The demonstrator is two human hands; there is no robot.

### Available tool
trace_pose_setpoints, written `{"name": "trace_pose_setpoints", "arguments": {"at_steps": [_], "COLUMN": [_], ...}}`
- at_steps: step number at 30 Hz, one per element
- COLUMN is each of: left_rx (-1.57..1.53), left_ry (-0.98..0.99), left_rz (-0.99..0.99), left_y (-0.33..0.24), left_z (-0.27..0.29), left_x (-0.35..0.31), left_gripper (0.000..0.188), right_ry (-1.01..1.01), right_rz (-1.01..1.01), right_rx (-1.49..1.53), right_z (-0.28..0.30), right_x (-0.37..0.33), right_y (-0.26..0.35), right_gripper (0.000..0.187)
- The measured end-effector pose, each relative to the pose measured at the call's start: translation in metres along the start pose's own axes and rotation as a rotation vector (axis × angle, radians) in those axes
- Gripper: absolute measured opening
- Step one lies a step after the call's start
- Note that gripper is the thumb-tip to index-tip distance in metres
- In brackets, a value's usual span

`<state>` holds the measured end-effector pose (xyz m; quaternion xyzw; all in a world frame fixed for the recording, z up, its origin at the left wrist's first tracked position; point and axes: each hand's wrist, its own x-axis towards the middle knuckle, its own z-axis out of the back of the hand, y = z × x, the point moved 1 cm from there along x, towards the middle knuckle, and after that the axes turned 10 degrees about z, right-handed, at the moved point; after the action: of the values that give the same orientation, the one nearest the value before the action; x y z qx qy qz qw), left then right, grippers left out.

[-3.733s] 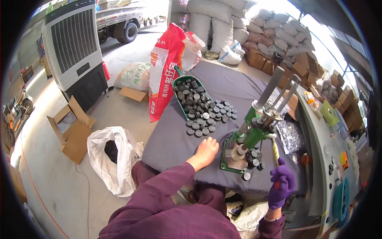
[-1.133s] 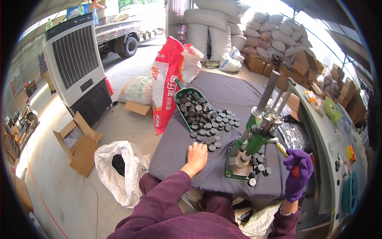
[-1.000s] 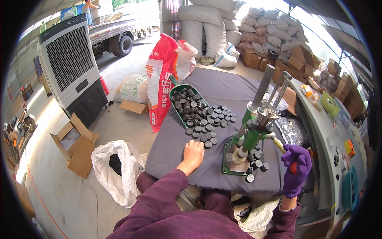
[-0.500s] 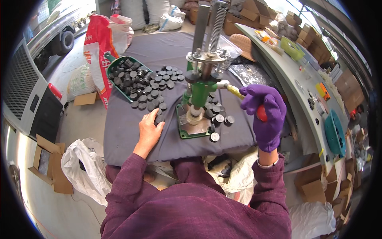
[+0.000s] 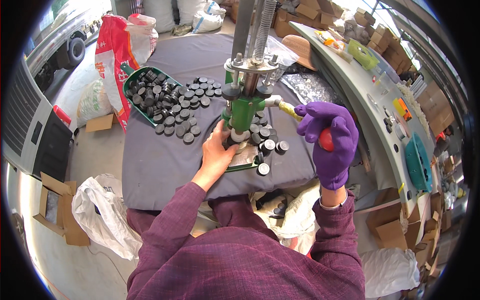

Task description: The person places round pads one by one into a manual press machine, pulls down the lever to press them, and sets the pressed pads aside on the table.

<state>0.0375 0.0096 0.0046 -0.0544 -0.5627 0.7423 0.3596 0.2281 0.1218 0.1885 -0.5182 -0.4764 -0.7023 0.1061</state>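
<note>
A green hand press (image 5: pixel 245 112) stands on a cloth-covered table. My left hand (image 5: pixel 216 155), bare, reaches to its lower die, with fingers and thumb closed around the spot under the ram. Whatever they pinch there is hidden. In a purple glove, my right hand (image 5: pixel 332 142) wraps the red ball knob (image 5: pixel 326 139) at the end of the press's lever (image 5: pixel 290 110). Black round caps (image 5: pixel 182 112) lie loose left of the press, spilling from a green scoop (image 5: pixel 131 95). More discs (image 5: pixel 268 145) sit right of the press, some with silvery faces.
A long grey table (image 5: pixel 370 95) on the right holds a teal basket (image 5: pixel 418 162) and a light-green basket (image 5: pixel 362 54). A brown hat (image 5: pixel 299 50) lies behind the press. White sacks (image 5: pixel 105 212) and an open carton (image 5: pixel 62 210) stand on the floor.
My left hand has moved right, from the loose black caps to the press die. My right hand stays on the knob. The view has shifted slightly.
</note>
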Motion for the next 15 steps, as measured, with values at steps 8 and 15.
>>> {"name": "trace_pose_setpoints", "arguments": {"at_steps": [8,15], "left_rx": [-0.212,-0.181], "left_ry": [0.045,0.048], "left_rz": [0.133,0.022], "left_y": [0.005,-0.002], "left_z": [-0.007,0.010], "left_x": [0.007,0.014], "left_gripper": [0.083,0.076], "right_ry": [0.012,0.116], "right_rz": [0.041,0.257], "right_rx": [0.025,-0.278], "right_z": [-0.001,-0.001], "right_x": [-0.023,-0.092], "right_y": [-0.006,-0.032], "right_gripper": [0.041,0.035]}}
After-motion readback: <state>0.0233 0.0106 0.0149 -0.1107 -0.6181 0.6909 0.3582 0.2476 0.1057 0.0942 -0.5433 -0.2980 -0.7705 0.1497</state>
